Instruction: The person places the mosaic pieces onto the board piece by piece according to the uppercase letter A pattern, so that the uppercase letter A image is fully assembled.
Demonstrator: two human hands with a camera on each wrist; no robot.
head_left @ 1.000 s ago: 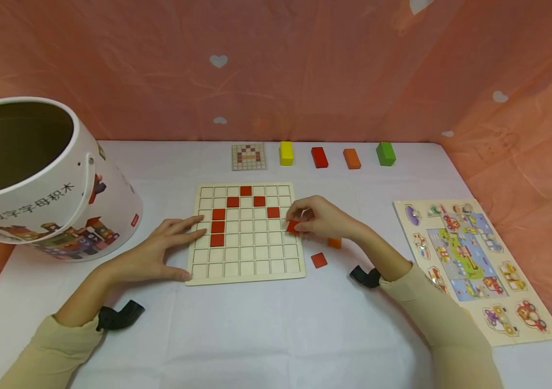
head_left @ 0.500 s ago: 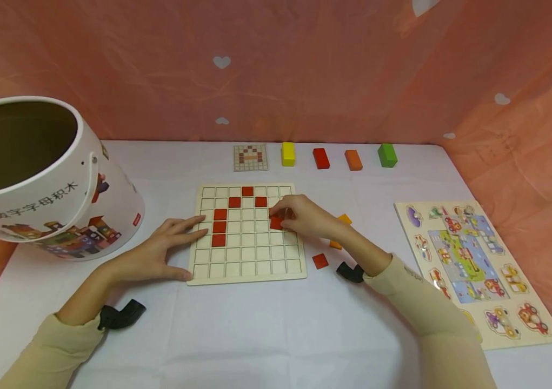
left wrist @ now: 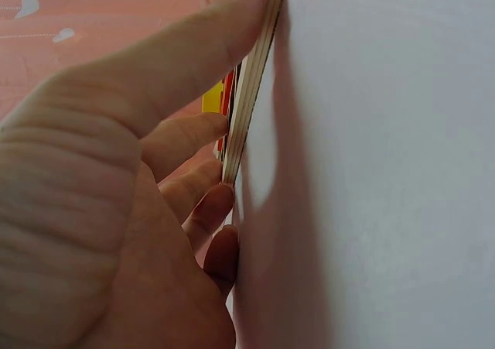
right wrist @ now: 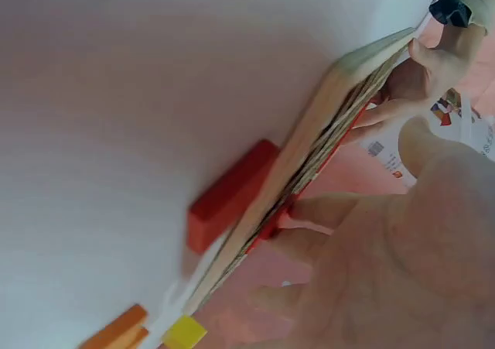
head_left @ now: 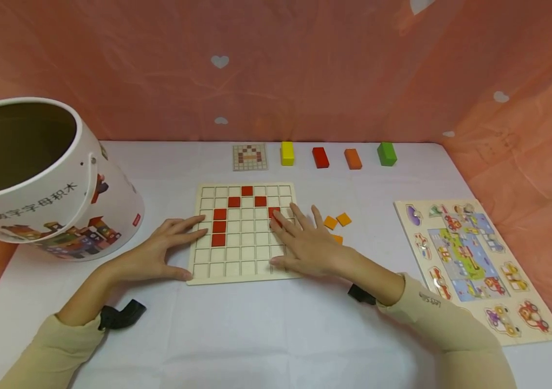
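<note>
lying partly under right grip (head_left: 311, 249), released: red tiles (head_left: 272, 210) | left grip (head_left: 155, 251), released, touching left edge of board (head_left: 247, 254)

Soft, rather dim light spreads over my tabletop (head_left: 237, 329). In the head view, wide-lens distortion leans the bucket (head_left: 115, 208) outward at the left edge. A blurry shadow runs beside my left grip (head_left: 156, 251) in the left wrist view; my right grip (head_left: 312, 246) looks hazy, softly focused, in its own wrist view.

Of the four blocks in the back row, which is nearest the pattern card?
The yellow block, directly right of the pattern card. The red block, orange block and green block lie progressively farther right.
</note>
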